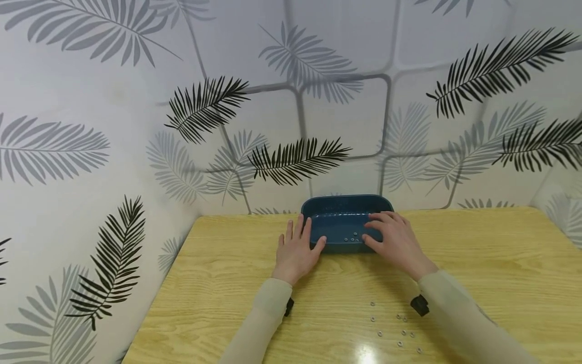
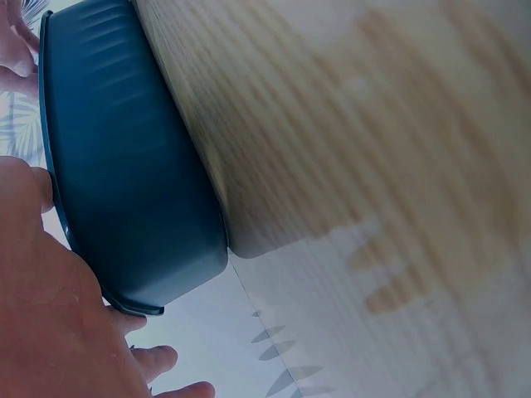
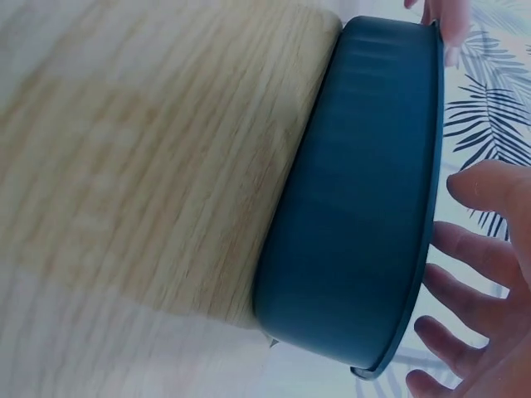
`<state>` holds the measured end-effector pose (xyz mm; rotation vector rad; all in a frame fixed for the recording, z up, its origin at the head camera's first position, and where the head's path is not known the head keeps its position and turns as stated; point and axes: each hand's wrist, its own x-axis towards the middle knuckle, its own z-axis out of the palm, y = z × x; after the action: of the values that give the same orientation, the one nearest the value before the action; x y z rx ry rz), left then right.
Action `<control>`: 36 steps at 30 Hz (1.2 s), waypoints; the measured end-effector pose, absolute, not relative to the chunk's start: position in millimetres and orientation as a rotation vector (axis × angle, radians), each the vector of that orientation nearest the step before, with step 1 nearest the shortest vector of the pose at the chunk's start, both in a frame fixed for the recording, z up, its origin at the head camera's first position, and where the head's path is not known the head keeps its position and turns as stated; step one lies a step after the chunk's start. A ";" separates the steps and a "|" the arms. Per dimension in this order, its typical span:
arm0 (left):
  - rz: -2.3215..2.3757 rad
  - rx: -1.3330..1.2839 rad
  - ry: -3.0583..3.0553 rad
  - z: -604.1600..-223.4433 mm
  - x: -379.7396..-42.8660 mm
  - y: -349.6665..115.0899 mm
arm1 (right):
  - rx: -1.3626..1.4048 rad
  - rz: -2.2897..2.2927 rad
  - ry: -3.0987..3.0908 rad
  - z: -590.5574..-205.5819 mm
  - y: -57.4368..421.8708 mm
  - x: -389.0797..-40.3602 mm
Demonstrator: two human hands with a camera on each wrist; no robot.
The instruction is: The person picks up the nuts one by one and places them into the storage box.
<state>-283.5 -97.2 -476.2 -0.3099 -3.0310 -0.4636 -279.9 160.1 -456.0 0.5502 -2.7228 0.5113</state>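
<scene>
At opposite ends of the blue tray (image 1: 341, 248), left hand (image 1: 297, 255) and right hand (image 1: 398, 243) reach palm-down (fingers spread).

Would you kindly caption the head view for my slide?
Left hand and right hand at blue tray; small rings inside and on table.

Room between left fingers (image 1: 298, 228) and right fingers (image 1: 376, 225) above blue tray (image 1: 343, 205), raised walls (image 1: 336, 248) around, metal rings (image 1: 400, 344) on worktop (image 1: 227, 283)

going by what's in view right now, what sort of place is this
Probably an indoor tabletop workspace, perhaps a room at home: a wood-grain table, a leaf-patterned wall behind it, and a blue tray with small ring-shaped pieces nearby.
</scene>
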 end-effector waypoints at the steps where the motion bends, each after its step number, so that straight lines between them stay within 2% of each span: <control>1: -0.462 -0.309 -3.031 -475.7 -283.3 -97.2 | 0.556 0.518 -2.716 -455.6 160.9 -278.3; 36: -0.440 -0.281 -3.063 -479.2 -286.1 -97.7 | 0.708 0.577 -2.538 -443.0 173.3 -218.8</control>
<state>-286.1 -97.7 -479.2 -0.2806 -3.0629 -0.4395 -218.8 173.3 -443.0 0.7084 -2.5375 0.5775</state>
